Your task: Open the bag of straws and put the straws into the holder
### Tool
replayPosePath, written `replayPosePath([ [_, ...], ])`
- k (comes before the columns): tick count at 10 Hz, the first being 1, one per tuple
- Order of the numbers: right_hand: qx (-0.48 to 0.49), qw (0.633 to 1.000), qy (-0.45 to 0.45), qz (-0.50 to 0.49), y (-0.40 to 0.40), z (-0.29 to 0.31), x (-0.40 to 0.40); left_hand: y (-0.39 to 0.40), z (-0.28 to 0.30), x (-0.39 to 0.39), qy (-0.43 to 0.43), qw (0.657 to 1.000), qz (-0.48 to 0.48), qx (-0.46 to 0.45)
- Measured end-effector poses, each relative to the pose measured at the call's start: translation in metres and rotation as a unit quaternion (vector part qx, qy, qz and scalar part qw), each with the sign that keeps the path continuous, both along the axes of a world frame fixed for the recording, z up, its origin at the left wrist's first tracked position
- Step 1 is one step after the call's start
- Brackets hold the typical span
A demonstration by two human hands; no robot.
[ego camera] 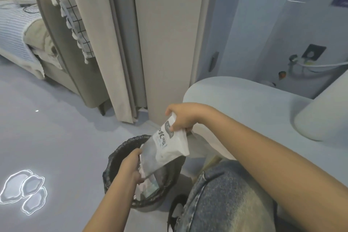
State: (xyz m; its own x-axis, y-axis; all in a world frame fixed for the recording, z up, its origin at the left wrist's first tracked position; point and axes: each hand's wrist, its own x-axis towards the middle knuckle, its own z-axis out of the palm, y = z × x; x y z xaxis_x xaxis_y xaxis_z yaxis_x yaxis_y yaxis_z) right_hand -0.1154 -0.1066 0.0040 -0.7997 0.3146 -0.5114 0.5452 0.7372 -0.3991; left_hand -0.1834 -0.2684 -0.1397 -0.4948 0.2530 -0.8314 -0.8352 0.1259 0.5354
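Over the black-lined bin [120,158] on the floor, near the middle of the head view, both hands work on the bag of straws [165,149]. The right hand [183,119] grips the bag's upper, far end, fingers curled round its printed white top. The left hand [132,165] pinches the lower, near edge, where the clear plastic hangs above the bin's mouth. The bag tilts, its top toward the far right and its bottom toward the near left. Packaging scraps seem to lie inside the bin, though what they are is hard to tell. The person's denim-clad knee [226,198] is at the near right, beside a pale sofa arm [244,96].

This looks like the opening step: tearing the bag over the bin. No holder is in view, so the next move probably calls for finishing the tear, keeping the straws from spilling, and carrying them to the holder.
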Motion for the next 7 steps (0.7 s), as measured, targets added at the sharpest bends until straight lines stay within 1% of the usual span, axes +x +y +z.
replayPosePath([
  [1, -0.009, 1.000, -0.013, 0.004, -0.003, -0.025, -0.002, 0.006, 0.004, 0.005, 0.016, 1.000, -0.008, -0.009],
  [2, 0.008, 0.999, -0.033, -0.002, 0.000, -0.039, 0.003, 0.012, 0.007, 0.010, 0.044, 0.999, -0.008, -0.008],
  [3, 0.028, 0.996, -0.072, 0.032, -0.002, -0.046, 0.004, 0.017, 0.008, 0.014, 0.075, 0.997, -0.032, -0.013],
  [4, 0.007, 0.995, -0.091, 0.039, -0.006, -0.048, 0.006, 0.025, 0.002, 0.016, 0.112, 0.992, -0.058, -0.031],
  [5, 0.007, 0.998, -0.061, 0.013, -0.003, -0.048, 0.012, 0.031, 0.003, 0.021, 0.144, 0.985, -0.080, -0.052],
  [6, 0.044, 0.998, -0.001, 0.048, -0.006, -0.046, 0.021, 0.037, 0.007, 0.026, 0.153, 0.981, -0.102, -0.062],
  [7, 0.112, 0.986, 0.108, 0.057, -0.004, -0.037, 0.026, 0.043, 0.008, 0.031, 0.189, 0.976, -0.096, -0.054],
])
